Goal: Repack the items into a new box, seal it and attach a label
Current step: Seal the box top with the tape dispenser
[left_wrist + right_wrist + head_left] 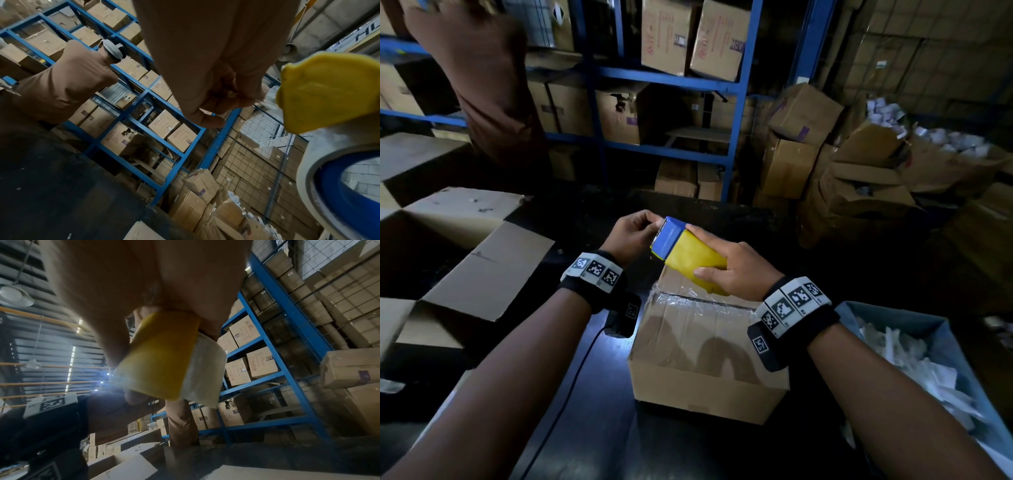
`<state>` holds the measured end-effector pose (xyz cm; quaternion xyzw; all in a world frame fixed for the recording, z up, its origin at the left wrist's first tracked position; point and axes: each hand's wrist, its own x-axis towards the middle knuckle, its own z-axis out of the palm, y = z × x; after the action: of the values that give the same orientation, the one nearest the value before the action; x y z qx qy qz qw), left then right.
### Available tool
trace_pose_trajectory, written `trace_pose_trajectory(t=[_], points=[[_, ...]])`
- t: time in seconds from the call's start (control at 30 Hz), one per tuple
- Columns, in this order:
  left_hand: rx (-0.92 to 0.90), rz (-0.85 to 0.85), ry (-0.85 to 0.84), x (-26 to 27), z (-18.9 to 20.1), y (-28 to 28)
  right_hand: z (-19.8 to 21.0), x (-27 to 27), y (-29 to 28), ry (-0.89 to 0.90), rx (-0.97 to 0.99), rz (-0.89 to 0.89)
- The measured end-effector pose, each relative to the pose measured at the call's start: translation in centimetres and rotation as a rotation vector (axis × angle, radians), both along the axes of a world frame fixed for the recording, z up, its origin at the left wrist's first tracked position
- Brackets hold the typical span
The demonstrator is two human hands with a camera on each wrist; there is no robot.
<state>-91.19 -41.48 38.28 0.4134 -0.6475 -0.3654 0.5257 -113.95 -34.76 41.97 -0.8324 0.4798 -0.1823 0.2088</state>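
The right hand (736, 270) is clamped around the yellow-and-blue plastic tape dispenser (681, 255), held above the far edge of the closed brown cardboard box (705, 356) on the dark surface (585, 428). The left hand (631, 234) pinches the clear tape end at its toothed blade. The dispenser looks light and rigid, best held by its yellow body; the tape is thin, sticky and likely to fold on itself.

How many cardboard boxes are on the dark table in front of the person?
2 for sure. A closed brown cardboard box with clear tape on top sits under the hands. An open brown cardboard box with raised flaps lies at the left. More may be hidden beyond the left edge.
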Motion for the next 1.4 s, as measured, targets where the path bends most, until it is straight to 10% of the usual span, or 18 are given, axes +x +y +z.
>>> trace_pose_trajectory(t=[1.4], points=[[0.085,0.122,-0.079,-0.2,-3.0,0.8,-2.3,1.1,-0.2,-0.038,0.121,-0.002]])
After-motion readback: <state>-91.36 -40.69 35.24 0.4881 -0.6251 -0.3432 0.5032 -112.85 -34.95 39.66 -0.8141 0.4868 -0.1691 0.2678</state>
